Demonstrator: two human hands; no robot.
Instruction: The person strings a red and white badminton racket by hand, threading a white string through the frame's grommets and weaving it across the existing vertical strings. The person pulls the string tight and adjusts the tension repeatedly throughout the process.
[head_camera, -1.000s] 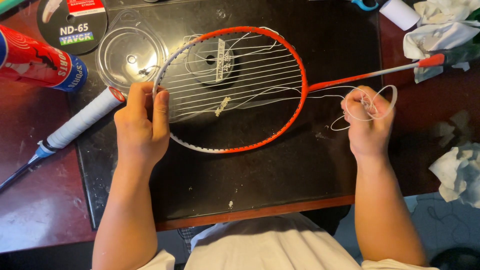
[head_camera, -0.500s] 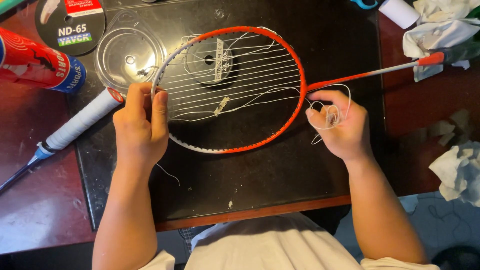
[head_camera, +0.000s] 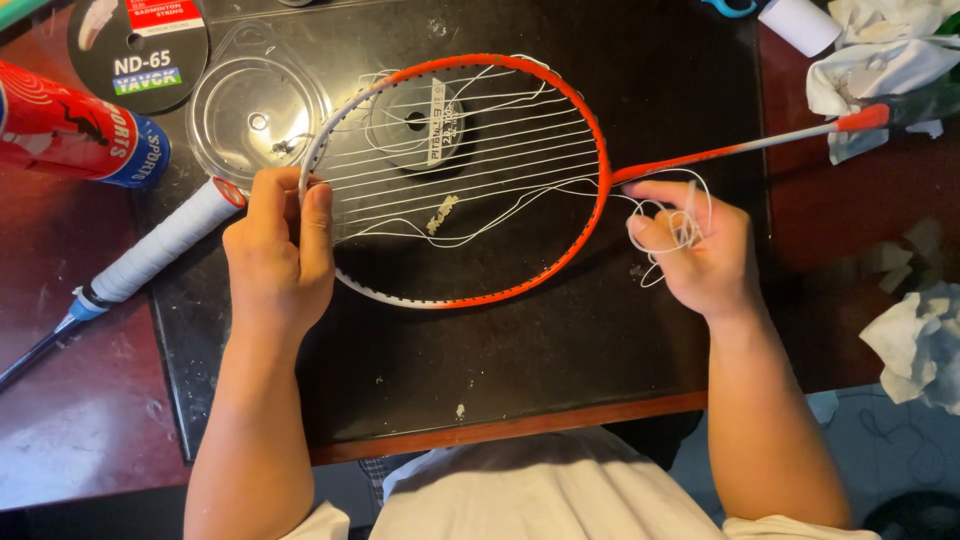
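**Threading the frame, slack gathered at the throat**

Pinching the top of the racket head (head_camera: 455, 180), the left hand (head_camera: 278, 255) has its thumb and fingers closed over the whitish part of the rim, steadying the orange frame flat on the black mat (head_camera: 520, 370). The right hand (head_camera: 700, 250) is curled shut around loose loops of white string (head_camera: 680, 215), just beside the throat where the shaft (head_camera: 740, 145) leaves the head. Most rows already lie taut across the head; one slack length wanders through the lower part, so the stringing looks to be mid-way, on a pull-through. A sensible next move calls for drawing that slack out evenly while the left hand keeps the rim from lifting. Beneath the strings sits a string spool (head_camera: 420, 125); a clear plastic lid (head_camera: 255, 115) lies toward the mat's far left corner, a white-wrapped racket handle (head_camera: 160, 245) crosses its left edge, and crumpled tissues (head_camera: 870, 70) sit beyond its far right corner.
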